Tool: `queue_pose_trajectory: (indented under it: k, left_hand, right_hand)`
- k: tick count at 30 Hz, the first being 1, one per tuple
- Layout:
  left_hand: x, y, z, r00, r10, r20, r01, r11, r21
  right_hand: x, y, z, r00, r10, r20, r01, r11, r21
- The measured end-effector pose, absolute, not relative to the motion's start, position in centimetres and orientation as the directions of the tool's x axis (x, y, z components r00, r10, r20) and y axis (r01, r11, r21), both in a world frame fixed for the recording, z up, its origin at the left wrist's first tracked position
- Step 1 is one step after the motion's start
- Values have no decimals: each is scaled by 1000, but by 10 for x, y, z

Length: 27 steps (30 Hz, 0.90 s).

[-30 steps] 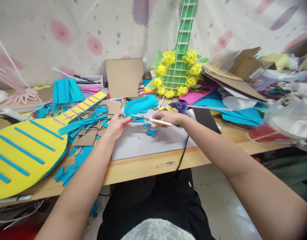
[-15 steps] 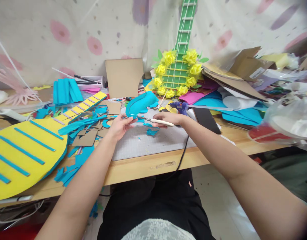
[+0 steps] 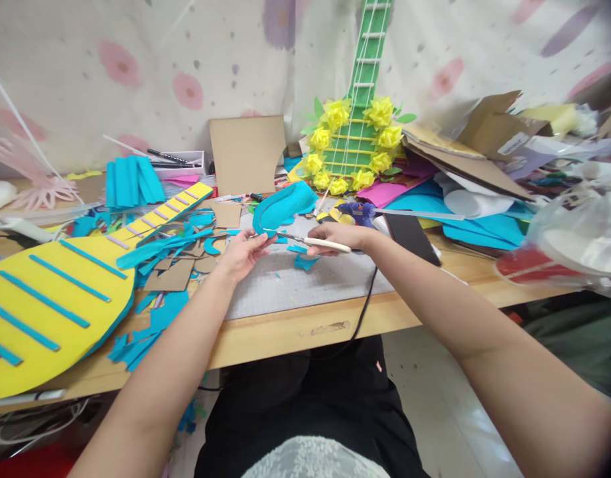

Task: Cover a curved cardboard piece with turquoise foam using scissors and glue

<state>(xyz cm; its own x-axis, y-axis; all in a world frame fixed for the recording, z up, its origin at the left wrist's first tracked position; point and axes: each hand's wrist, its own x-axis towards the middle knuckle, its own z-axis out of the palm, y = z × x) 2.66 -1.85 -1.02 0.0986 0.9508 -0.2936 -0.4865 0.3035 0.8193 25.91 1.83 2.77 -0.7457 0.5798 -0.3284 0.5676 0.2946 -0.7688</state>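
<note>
My left hand (image 3: 245,254) pinches the near edge of a curved piece of blue paper (image 3: 285,204), raised above the grey cutting mat (image 3: 280,292). White-handled scissors (image 3: 330,244) are gripped in my right hand (image 3: 338,236), their blades pointing left at the paper's lower edge, close to my left fingertips. How far the blades are apart is too small to tell. Small blue scraps (image 3: 305,261) lie on the mat under the scissors.
At left rests a yellow guitar-shaped piece (image 3: 51,285) with blue strips. A green guitar shape (image 3: 352,143) ringed with yellow flowers stands behind. Blue offcuts (image 3: 168,312), a blue glue gun (image 3: 357,211), a dark flat object (image 3: 409,238) and a plastic-covered tub (image 3: 539,259) crowd the table.
Both hands, with the blue paper and the scissors, have shifted slightly to the right. The grips look the same, and the surrounding things stay in place.
</note>
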Motion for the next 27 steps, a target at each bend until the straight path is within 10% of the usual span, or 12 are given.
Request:
queue_pose_trajectory:
  k: [27]
  left_hand:
    - [29,-18,-17,125,941,-314,-521,332,786]
  right_hand:
    - [258,19,20,-717,616,-327,596,297,-746]
